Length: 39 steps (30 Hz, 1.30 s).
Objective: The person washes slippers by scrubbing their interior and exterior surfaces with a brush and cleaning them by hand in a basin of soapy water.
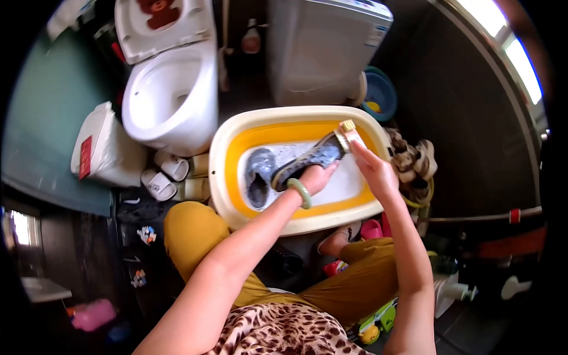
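Observation:
A dark shoe (322,152) covered in suds is tilted over the basin, and my left hand (319,178), with a green bangle at the wrist, grips it near its opening. My fingers there are partly hidden by the shoe. In my right hand (373,165) is a scrub brush (348,135) with pale bristles, touching the far end of this shoe. The second dark shoe (260,171) lies in foamy water on the left side of the white-rimmed yellow basin (236,133).
A toilet (171,94) and a grey appliance (325,50) stand beyond the basin. White slippers (158,184) and a white bin (109,145) are at left. Several worn shoes (411,160) and a blue bowl (380,94) sit at right.

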{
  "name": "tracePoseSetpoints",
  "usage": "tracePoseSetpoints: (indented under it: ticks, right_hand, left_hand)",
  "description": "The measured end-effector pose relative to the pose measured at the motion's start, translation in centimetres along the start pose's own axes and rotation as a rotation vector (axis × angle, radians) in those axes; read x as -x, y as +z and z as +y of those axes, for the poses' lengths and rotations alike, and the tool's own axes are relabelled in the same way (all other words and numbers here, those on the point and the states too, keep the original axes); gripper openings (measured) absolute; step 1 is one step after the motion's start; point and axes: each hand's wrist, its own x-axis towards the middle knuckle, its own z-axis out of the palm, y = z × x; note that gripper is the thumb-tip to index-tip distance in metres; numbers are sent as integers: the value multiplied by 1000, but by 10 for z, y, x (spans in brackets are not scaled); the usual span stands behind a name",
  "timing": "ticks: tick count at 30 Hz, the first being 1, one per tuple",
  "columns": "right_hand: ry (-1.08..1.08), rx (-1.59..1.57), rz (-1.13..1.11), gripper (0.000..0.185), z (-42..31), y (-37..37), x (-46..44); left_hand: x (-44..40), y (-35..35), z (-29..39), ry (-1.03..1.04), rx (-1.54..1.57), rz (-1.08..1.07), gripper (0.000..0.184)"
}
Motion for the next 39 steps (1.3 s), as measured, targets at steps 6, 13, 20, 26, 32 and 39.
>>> tracePoseSetpoints:
  ticks: [6,13,20,26,32,39]
  right_hand:
    - [-218,110,-120,44,-24,17,39]
    - [-103,99,-53,41,13,17,29]
    - [79,55,27,40,47,21,5]
    - [-168,29,33,40,19,50,26]
    - [-139,-154,76,40,21,59,17]
    - [-160,77,-50,39,5,50,22]
  left_hand:
    - [4,1,-18,111,-119,-46,36]
    - [18,5,-21,120,111,55,37]
    - [31,-3,-15,-89,421,-43,38]
    - [28,-13,-4,-121,1255,-99,45]
    - [19,-6,1,-65,1396,-113,49]
    - [9,-10,-8,-143,1565,-50,53]
